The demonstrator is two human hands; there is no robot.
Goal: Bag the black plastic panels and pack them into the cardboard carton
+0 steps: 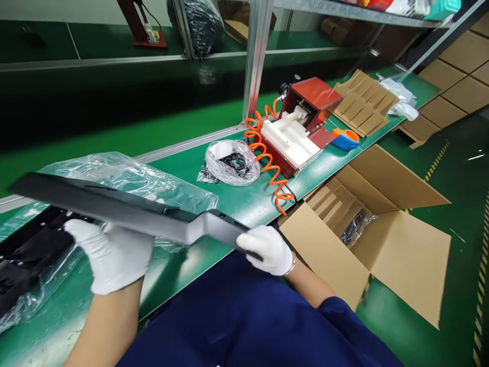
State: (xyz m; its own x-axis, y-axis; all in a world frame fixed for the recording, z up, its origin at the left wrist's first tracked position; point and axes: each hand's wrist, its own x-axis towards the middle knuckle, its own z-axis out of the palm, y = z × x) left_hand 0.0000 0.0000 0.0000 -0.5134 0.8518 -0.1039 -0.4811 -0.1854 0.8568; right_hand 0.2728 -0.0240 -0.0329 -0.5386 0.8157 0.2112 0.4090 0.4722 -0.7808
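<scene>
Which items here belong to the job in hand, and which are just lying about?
In the job:
- black panel, held in both gloved hands (left hand, right hand)
- black parts in plastic, probably

Apparently just lying about:
- red machine
- orange hose
- small bag
- cardboard dividers
- open box

Orange coiled hose (pixel 269 164), green tabletop (pixel 239 196), yellow-and-black striped floor tape (pixel 482 285) (white gloves (pixel 267 250), too).

- Open strip of bench (pixel 235 201) in front of parts bag (pixel 233 176)
- Coiled orange air hose (pixel 278 182) blocks the gap between parts bag and red pneumatic fixture (pixel 315 92)
</scene>
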